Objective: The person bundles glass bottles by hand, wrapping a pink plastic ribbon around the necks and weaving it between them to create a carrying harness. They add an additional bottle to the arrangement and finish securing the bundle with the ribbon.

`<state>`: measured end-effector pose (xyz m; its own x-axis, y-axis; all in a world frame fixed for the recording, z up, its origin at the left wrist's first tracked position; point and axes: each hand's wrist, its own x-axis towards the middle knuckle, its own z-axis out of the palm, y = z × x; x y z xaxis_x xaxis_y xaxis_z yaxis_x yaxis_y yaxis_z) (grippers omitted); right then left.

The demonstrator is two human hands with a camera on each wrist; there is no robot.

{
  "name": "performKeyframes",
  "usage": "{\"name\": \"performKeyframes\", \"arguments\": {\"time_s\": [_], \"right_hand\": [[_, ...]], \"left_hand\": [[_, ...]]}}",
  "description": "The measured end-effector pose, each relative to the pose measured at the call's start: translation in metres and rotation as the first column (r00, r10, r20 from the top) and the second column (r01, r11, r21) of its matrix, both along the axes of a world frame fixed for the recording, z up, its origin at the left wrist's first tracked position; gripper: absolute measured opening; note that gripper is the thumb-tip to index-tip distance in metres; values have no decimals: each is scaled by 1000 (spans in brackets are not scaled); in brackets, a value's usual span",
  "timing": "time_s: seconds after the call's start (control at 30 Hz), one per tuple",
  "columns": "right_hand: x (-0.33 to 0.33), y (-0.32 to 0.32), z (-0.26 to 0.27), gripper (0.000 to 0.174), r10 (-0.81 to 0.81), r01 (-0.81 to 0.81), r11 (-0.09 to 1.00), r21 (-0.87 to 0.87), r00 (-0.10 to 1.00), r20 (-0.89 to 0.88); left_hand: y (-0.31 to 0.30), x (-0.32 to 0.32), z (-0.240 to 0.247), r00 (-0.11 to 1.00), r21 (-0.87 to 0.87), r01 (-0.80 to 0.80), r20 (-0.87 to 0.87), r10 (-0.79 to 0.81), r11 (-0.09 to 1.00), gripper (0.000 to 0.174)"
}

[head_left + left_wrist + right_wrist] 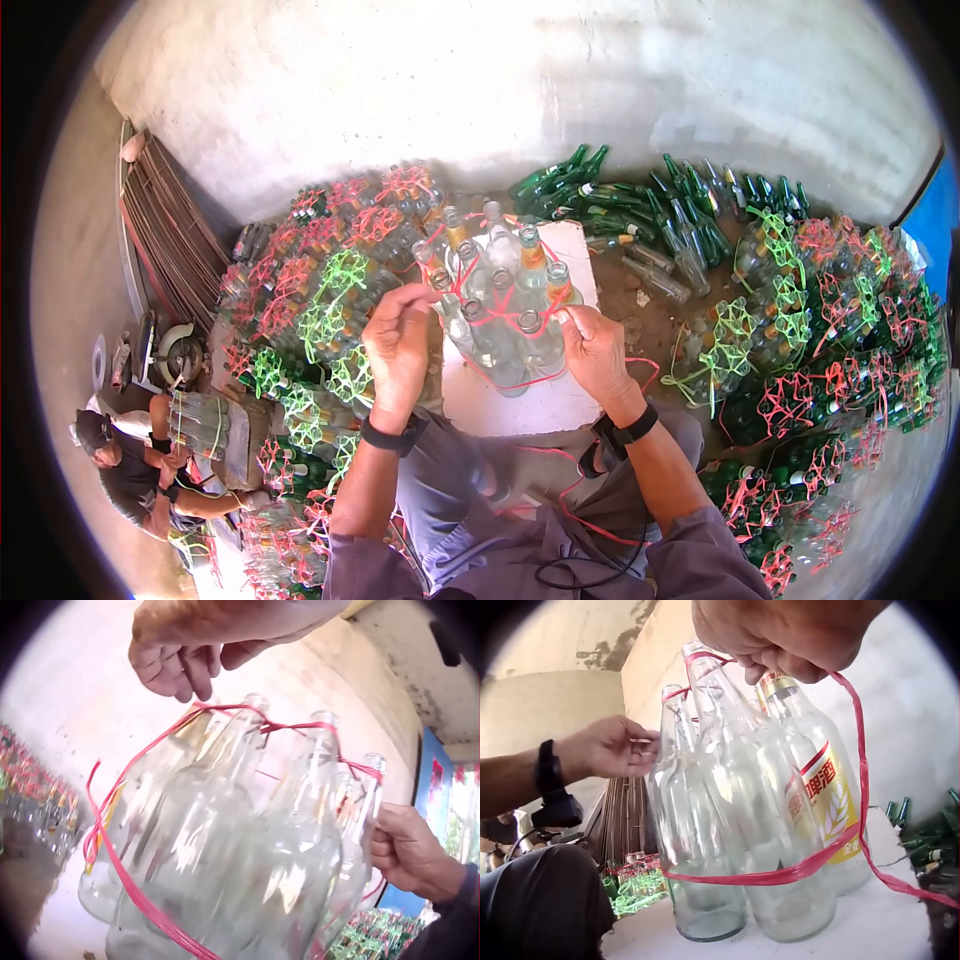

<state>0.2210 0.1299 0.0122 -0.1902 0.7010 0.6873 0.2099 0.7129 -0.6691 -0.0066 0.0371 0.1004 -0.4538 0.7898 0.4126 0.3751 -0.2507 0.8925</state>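
A cluster of clear glass bottles [503,345] stands upright on a white board [470,410]; some carry gold neck labels. Red plastic strap [139,896] circles the bottles' bodies and also runs between their necks. My left hand [397,350] is beside the necks on the left, its fingers loosely bent; in the left wrist view this hand [217,637] hangs just above the neck strap, with nothing visible in it. On the other side my right hand [597,358] has curled fingers; in the right wrist view red strap [862,761] comes out from under this hand [799,634].
Strapped bundles of bottles with red [290,275] and green ties [725,340] crowd both sides. Loose green bottles [620,200] lie along the pale wall [480,90]. Loose red strap [575,505] trails over my legs. Another person [130,470] sits at the lower left.
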Motion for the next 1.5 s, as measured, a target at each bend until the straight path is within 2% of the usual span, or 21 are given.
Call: {"name": "performKeyframes", "arguments": {"time_s": [0.07, 0.1, 0.13, 0.17, 0.2, 0.27, 0.3, 0.37, 0.43, 0.57, 0.6, 0.67, 0.7, 0.77, 0.93, 1.0, 1.17, 1.33, 1.4, 1.47, 1.5], "right_hand": [[-5, -2, 4, 8, 0, -10, 992, -127, 997, -73], [-7, -1, 1, 8, -2, -7, 992, -127, 997, -76], [-9, 0, -5, 10, 11, -29, 980, -199, 996, -86], [-10, 1, -9, 13, 24, -49, 962, -270, 995, -98], [-11, 0, -8, 13, 20, -46, 962, -269, 995, -99], [-13, -1, -4, 23, 53, -163, 861, -481, 971, -234], [-13, -1, -4, 23, 50, -161, 861, -482, 971, -235], [-13, 4, -3, 24, 69, -243, 773, -586, 950, -304], [-15, 8, -4, 27, 35, -211, 742, -637, 960, -278], [-19, 12, 4, 35, -27, -170, 648, -743, 969, -245], [-21, 11, 4, 35, -28, -171, 647, -743, 969, -247], [-23, 11, 4, 40, -94, -44, 640, -767, 986, -135], [-23, 11, 4, 40, -97, -44, 638, -769, 986, -136], [-23, 13, 5, 47, -101, 99, 664, -741, 994, 42], [-24, 9, 7, 52, -109, 133, 675, -725, 991, 80], [-24, 8, 6, 52, -113, 150, 682, -716, 989, 99], [-24, 10, -9, 51, -68, 63, 743, -666, 998, 18], [-19, 14, -15, 53, -23, -36, 747, -664, 997, -79], [-19, 12, -12, 53, -14, -57, 756, -652, 995, -103], [-19, 11, -8, 51, 44, -201, 764, -613, 964, -261], [-19, 10, -6, 51, 47, -205, 763, -613, 963, -264]], "left_hand": [[2, 19, 21, 998, -53, 55, -10, -56, 997, 22], [8, 24, 29, 948, -59, 135, -283, -147, 989, 25], [16, 27, 33, 816, -87, 211, -533, -224, 974, 28], [27, 29, 32, 720, -51, 278, -650, -243, 959, 41], [36, 32, 30, 718, -51, 281, -651, -245, 958, 41], [49, 38, 27, 662, -159, 380, -641, -388, 911, 49], [54, 39, 29, 605, -205, 385, -680, -414, 900, 53], [60, 39, 24, 565, -269, 350, -703, -432, 897, 55], [64, 40, 23, 523, -333, 311, -722, -452, 890, 57], [72, 36, 27, 481, -428, 370, -671, -564, 825, 68], [73, 34, 28, 461, -472, 389, -644, -610, 792, 71], [76, 32, 30, 432, -508, 379, -642, -633, 774, 71], [77, 31, 31, 406, -541, 369, -637, -655, 755, 71], [79, 30, 33, 389, -559, 378, -628, -674, 738, 71], [84, 29, 36, 358, -582, 390, -618, -700, 714, 72], [87, 28, 36, 326, -609, 327, -645, -691, 722, 71], [100, 26, 36, 284, -578, 339, -689, -666, 743, 69], [93, 35, 71, 288, -606, 288, -683, -671, 741, 64], [91, 24, 72, 387, -524, 356, -671, -632, 774, 52], [83, 19, 79, 389, -536, 341, -668, -635, 773, 46], [80, 17, 83, 391, -545, 328, -665, -636, 771, 41]]}}
